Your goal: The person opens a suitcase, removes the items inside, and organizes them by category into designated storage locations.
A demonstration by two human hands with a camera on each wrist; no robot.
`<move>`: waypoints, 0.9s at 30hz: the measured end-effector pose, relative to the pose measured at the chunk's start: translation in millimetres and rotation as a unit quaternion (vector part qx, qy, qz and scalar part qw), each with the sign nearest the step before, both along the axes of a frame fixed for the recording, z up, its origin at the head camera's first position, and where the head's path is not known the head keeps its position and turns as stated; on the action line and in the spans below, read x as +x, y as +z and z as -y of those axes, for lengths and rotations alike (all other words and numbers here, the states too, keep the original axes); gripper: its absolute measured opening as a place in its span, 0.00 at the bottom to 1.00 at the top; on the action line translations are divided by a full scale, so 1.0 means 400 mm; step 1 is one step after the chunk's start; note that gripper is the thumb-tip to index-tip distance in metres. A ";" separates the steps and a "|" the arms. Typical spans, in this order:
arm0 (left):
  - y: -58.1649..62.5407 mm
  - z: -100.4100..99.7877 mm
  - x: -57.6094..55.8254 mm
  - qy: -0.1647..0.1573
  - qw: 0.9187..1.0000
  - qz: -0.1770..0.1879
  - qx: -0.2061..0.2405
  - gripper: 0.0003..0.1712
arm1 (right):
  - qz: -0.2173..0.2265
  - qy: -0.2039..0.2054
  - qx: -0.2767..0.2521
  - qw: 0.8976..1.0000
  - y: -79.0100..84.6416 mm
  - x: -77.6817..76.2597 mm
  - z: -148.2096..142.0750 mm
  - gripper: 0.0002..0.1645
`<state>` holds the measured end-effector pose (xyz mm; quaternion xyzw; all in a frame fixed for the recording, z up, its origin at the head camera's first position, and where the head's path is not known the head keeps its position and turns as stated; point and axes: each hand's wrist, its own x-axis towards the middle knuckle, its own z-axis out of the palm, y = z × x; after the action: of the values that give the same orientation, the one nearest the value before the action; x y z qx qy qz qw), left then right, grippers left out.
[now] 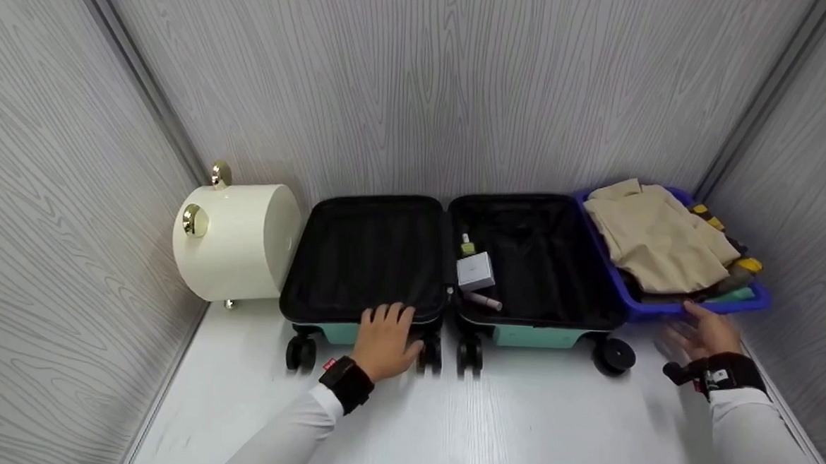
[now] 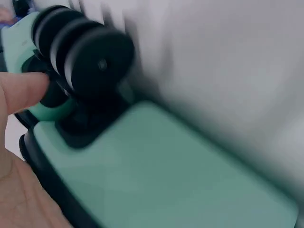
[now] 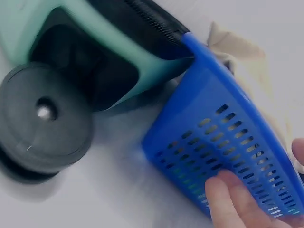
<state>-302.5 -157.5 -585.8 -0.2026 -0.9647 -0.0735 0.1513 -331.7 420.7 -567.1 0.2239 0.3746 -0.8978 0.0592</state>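
Observation:
An open suitcase with black lining and a mint-green shell lies in two halves, the left half (image 1: pixel 369 258) and the right half (image 1: pixel 545 267). My left hand (image 1: pixel 382 343) rests on the left half's near edge, fingers straight, beside a black wheel (image 2: pixel 99 61). A blue basket (image 3: pixel 190 118) stands against the right half, with a folded beige garment (image 1: pixel 660 234) on top of other items. At the basket's near wall is my right hand (image 1: pixel 711 336), its thumb by the rim and its extended fingers (image 3: pixel 221 202) against the slotted side.
Inside the right half, by the hinge, lie a white box (image 1: pixel 475 270), a small yellow-green bottle (image 1: pixel 467 247) and a pink tube (image 1: pixel 483 301). A cream drum-shaped thing with gold feet (image 1: pixel 232 244) stands at the left. Grey wood-grain walls (image 1: pixel 421 84) enclose the white surface.

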 end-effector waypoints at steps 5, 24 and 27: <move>0.061 0.067 -0.025 0.036 0.997 0.013 0.060 0.30 | 0.011 0.067 0.132 0.989 -0.019 0.021 0.058 0.12; 0.340 0.474 -0.247 0.211 0.975 -0.029 0.068 0.41 | -0.061 0.118 0.501 0.855 -0.069 0.043 0.242 0.36; 0.330 0.503 -0.268 0.232 0.971 0.000 0.063 0.43 | -0.065 0.125 0.507 0.850 -0.073 0.040 0.250 0.37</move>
<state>-409.9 -358.9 -453.9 0.0366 -0.9788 -0.0968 0.1768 -315.5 320.6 -596.4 0.1151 0.8058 -0.5804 0.0246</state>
